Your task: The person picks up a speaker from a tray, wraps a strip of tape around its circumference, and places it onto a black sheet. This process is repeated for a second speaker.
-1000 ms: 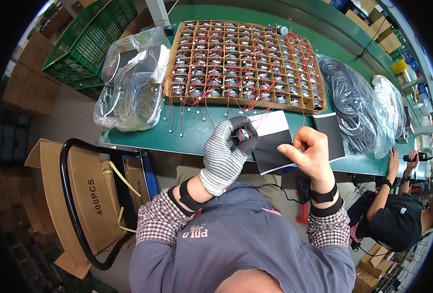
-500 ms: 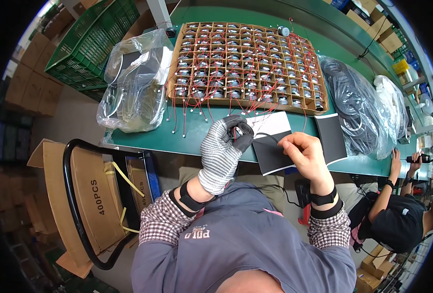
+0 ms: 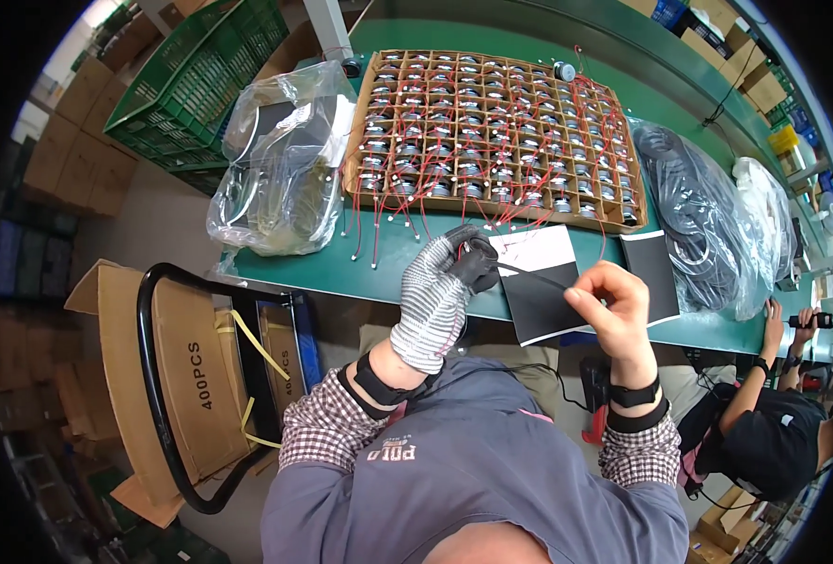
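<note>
A small dark part (image 3: 478, 261) sits in the left hand (image 3: 432, 303), which wears a grey knit glove; its grip is closed around the part, just above the near edge of the green desk (image 3: 388, 268). A thin black strip (image 3: 534, 275) runs from the part to the right. The bare right hand (image 3: 614, 310) pinches the strip's right end between thumb and fingers, its grip closed on it.

Under the strip lie black and white sheets (image 3: 541, 282), with another black sheet (image 3: 650, 274) to the right. Farther off, a cardboard tray (image 3: 492, 132) with many cells holds round metal parts with red wires (image 3: 416, 211) trailing over its near edge. A clear plastic bag (image 3: 280, 174) lies to the left, and bags of black rings (image 3: 694, 211) to the right. A green crate (image 3: 214, 89) stands far left. Near left, a black chair (image 3: 167, 376) holds cardboard boxes. Near right, another person (image 3: 764, 432) works.
</note>
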`<state>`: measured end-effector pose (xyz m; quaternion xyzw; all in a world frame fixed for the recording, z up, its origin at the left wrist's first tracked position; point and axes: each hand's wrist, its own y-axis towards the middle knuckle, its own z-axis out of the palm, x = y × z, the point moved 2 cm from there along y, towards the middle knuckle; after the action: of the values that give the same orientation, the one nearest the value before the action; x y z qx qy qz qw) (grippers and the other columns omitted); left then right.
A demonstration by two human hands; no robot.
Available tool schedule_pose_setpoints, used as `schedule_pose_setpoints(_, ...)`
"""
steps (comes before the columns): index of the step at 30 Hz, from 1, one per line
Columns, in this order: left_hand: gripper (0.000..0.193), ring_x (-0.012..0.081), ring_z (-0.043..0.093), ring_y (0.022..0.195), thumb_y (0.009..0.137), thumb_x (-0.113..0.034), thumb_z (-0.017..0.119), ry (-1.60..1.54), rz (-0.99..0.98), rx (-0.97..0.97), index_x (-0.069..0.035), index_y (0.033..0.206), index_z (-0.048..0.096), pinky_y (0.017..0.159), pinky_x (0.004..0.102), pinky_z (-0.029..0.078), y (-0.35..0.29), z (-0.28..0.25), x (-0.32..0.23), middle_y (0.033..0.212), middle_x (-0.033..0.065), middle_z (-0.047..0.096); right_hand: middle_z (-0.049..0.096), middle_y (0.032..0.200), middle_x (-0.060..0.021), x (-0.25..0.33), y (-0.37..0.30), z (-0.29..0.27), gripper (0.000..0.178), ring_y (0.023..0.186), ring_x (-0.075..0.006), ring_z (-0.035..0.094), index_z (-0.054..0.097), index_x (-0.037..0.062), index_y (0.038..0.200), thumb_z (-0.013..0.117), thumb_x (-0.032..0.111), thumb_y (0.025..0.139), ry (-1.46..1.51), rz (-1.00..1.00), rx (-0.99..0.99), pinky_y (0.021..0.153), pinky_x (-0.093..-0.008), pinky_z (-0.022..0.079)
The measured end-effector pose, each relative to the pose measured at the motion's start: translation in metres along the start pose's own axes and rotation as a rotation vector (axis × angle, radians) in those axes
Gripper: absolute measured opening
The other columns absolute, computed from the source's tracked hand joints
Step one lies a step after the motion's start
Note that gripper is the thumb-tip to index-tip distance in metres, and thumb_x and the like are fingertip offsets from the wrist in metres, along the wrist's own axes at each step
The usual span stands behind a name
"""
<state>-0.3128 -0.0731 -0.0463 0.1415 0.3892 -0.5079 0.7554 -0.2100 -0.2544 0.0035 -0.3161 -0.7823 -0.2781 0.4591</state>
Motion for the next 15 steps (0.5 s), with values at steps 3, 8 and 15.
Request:
schedule_pose_setpoints(3,0.032,0.0178,0.058,0.089,0.085,-0.011,0.058,-0.136,-0.044,0.076,0.000,0.114,0.050,0.076,0.0313,0.051,0.005,-0.005,0.003,0.100,0.0082,0.057,0.051,0.061,0.0007,0.004,-0.002,-0.004,0.014,0.053,-0.0050,0.043,0.057,0.0005,0.067,0.070,0.004,0.071,0.132,-0.138,0.022,0.049,-0.0194,0.034)
schedule_pose_setpoints(8,0.030,0.0176,0.058,0.091,0.085,-0.015,0.059,-0.276,-0.150,0.104,-0.004,0.112,0.050,0.080,0.0331,0.051,0.002,-0.006,0.002,0.099,0.0070,0.058,0.052,0.063,0.0025,-0.009,0.001,0.000,0.013,0.057,-0.0037,0.044,0.057,0.0010,0.069,0.069,0.004,0.074,0.167,0.006,-0.027,0.052,-0.0182,0.034)
schedule_pose_setpoints(15,0.028,0.0181,0.056,0.094,0.087,-0.017,0.056,-0.195,-0.143,0.150,-0.007,0.113,0.050,0.080,0.0326,0.050,-0.001,-0.007,0.007,0.101,0.0081,0.058,0.052,0.065,0.0047,-0.027,0.008,0.010,0.012,0.059,-0.0024,0.043,0.057,0.0013,0.073,0.068,0.006,0.076,0.221,0.166,-0.050,0.053,-0.0168,0.034)
